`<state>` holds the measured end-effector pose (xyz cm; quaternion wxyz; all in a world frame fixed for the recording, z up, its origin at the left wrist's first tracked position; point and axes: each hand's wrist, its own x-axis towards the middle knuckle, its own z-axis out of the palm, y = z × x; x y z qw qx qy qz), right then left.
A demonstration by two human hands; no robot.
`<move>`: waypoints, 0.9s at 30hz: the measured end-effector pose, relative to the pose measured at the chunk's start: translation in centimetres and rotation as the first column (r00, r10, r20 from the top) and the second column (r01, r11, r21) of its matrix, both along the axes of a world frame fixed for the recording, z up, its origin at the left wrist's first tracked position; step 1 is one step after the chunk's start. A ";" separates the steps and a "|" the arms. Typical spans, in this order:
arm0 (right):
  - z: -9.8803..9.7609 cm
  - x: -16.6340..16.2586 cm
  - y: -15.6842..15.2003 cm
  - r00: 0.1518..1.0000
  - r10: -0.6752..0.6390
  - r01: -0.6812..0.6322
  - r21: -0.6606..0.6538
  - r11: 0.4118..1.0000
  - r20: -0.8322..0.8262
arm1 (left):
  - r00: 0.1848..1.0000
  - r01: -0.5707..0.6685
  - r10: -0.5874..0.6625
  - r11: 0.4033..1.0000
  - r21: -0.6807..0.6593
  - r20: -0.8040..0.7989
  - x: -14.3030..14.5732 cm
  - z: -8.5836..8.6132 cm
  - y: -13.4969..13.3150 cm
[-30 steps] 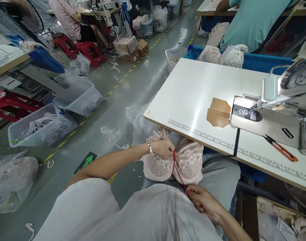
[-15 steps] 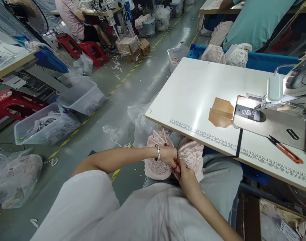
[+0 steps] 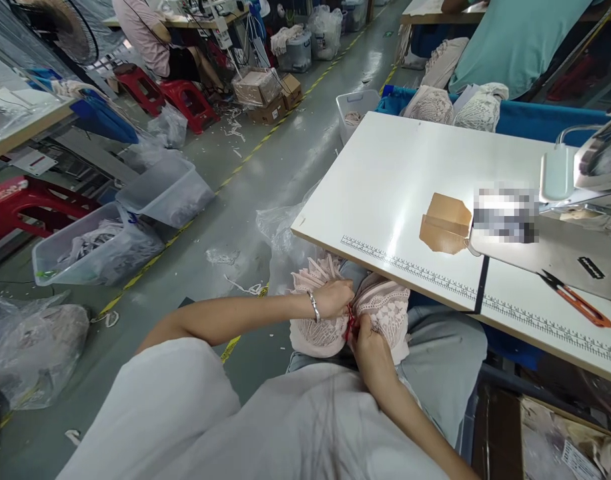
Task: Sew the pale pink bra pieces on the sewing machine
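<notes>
Two bundles of pale pink lace bra cups lie on my lap, the left bundle (image 3: 313, 337) and the right bundle (image 3: 389, 313). A red string (image 3: 349, 325) runs between them at the middle. My left hand (image 3: 334, 299), a silver bracelet at its wrist, is closed on the string from above, over the left bundle. Lower down, my right hand (image 3: 373, 348) pinches the string against the inner side of the right bundle. The fingertips of both hands are partly hidden, and I cannot make out the knot.
A white sewing table (image 3: 385, 180) with a printed ruler edge juts over my lap. On it lie brown card (image 3: 444, 223), orange-handled snips (image 3: 578, 300) and a black blade (image 3: 590, 267), beside a sewing machine (image 3: 603, 157). Plastic bins (image 3: 98, 247) stand left; a bag (image 3: 35, 357) sits nearby.
My left hand has risen slightly and moved away from my right hand. More of the red string shows between them. The bundles stay on my lap.
</notes>
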<state>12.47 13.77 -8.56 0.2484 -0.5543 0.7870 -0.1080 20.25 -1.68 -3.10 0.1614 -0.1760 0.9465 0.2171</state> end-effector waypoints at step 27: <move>5.4 -2.8 2.9 0.764 0.180 0.050 -0.335 0.941 0.619 | 0.955 0.272 -0.268 0.962 0.013 -0.125 1.0 2.6 -1.4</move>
